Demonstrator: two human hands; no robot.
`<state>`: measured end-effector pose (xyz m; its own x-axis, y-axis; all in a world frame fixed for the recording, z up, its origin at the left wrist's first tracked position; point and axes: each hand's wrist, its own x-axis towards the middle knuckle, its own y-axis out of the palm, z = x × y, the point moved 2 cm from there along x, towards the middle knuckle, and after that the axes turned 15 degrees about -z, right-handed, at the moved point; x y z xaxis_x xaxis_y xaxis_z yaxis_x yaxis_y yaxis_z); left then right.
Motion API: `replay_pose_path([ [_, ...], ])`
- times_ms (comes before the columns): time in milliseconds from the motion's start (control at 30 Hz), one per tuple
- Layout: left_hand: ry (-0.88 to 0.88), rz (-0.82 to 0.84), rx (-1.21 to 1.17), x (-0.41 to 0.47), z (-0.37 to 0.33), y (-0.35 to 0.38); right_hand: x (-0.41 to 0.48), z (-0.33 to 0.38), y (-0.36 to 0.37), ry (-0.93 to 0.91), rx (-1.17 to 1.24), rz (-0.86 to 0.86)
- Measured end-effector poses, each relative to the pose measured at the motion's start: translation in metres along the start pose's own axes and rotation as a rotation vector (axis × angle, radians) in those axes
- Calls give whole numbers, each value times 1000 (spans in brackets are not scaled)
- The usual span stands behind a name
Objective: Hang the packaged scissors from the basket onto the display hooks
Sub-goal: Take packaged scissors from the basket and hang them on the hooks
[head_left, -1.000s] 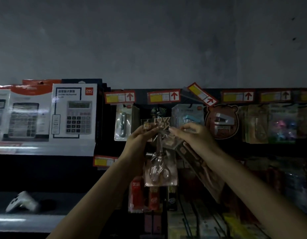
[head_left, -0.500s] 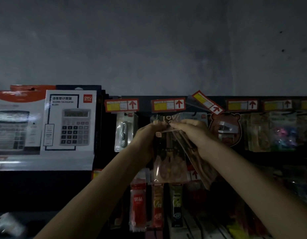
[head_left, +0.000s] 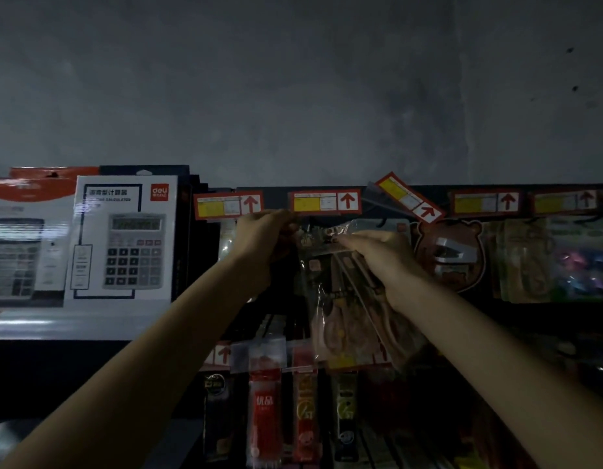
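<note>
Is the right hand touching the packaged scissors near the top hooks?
Touching. The head view shows the right hand pinching the top edge of the packaged scissors, its fingertips lying on the clear wrapper.

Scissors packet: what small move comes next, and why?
Probably ease the top of the scissors packet onto the hook. The left hand and right hand pinch its top edge just under a price tag; the hook itself is too dark to see.

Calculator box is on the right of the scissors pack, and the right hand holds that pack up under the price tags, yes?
Not quite. The head view shows the calculator box to the left of the scissors pack, not the right. The rest is true: the right hand holds that pack up under the price tags.
</note>
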<state>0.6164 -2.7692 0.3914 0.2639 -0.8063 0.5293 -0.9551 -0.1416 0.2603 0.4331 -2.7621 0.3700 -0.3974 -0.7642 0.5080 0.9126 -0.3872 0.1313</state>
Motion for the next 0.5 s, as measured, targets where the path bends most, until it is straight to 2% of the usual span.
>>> replay_pose_path([
  [167,58,-40,34,4,-17,-2,6,-3,11,-42,72,-33],
  [300,47,-9,-11,8,-21,-3,9,0,15,-69,136,-6],
  [500,151,30,30,5,-21,-2,13,4,24,-91,145,-9],
])
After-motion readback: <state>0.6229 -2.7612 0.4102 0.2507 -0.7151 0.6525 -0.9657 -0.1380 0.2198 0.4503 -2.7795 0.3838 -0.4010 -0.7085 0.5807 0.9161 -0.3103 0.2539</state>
